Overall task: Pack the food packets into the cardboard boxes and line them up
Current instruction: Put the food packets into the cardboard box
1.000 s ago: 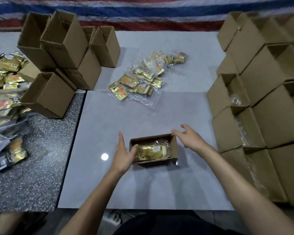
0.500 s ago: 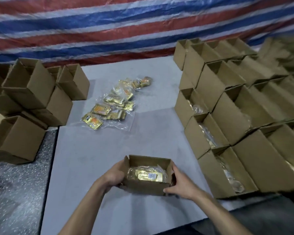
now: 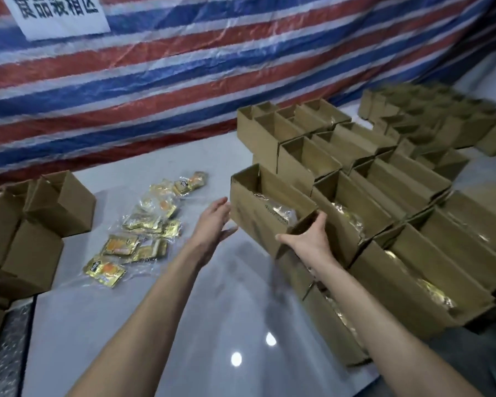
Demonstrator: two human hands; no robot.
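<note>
While your right grip [image 3: 307,242] is clamped on the near end of the cardboard box [image 3: 255,219], fingers hooked over the end wall, the box looks lifted off the tabletop [image 3: 212,325] at its right side, right up against the lined-up boxes [image 3: 407,270]. There's a gold food packet [image 3: 281,210] glinting inside it.

Your left grip [image 3: 212,222] is spread flat, fingers straight, just beside the box's long left wall. Touching it or a hair apart? I can't tell.

Here's what the next move turns on. The box's long axis runs away from you, slanting toward the far left, much like the rows to its right. The slot for it is probably below and to the right of your right grip, so that's the nearer hand to set it down, while the left can square up the long wall.

The landing spot is hidden under the box and your right forearm. The far rows at the right edge are blurred. Loose packets [image 3: 143,233] lie mid-tabletop, with empty boxes [image 3: 58,204] at the left edge.
</note>
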